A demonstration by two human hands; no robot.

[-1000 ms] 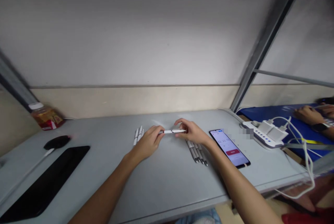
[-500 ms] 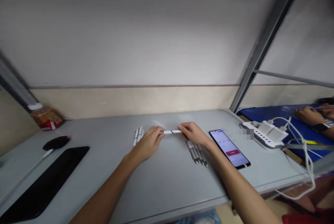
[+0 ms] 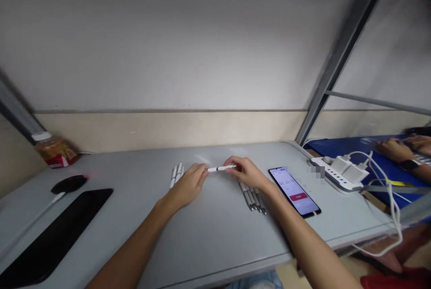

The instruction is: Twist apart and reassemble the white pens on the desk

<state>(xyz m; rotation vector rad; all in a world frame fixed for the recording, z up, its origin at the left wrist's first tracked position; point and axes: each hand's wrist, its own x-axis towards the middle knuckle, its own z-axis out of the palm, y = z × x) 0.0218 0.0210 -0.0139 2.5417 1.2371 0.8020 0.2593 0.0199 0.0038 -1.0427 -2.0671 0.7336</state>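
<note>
A white pen [image 3: 217,169] with a dark band spans the gap between my two hands, just above the grey desk [image 3: 215,235]. My left hand [image 3: 191,183] pinches its left end. At the other end, the fingers of my right hand [image 3: 245,171] are closed round it, and its tip shows between them. Several white pens [image 3: 174,175] lie side by side to the left, partly covered by my left hand. Below my right wrist lies a row of several white-and-grey pens [image 3: 252,199], their upper ends hidden by that hand.
A lit phone [image 3: 294,192] lies right of my right forearm, beside a white power strip [image 3: 336,174] with plugs and cables. On the left are a black mat [image 3: 60,235], a black mouse [image 3: 69,184] and a bottle [image 3: 55,150]. Another person's hands [image 3: 397,149] rest at the blue table.
My right fingers have loosened and shifted on the pen, so its right tip now shows. The pen tilts slightly up to the right. The camera view has shifted a little.
</note>
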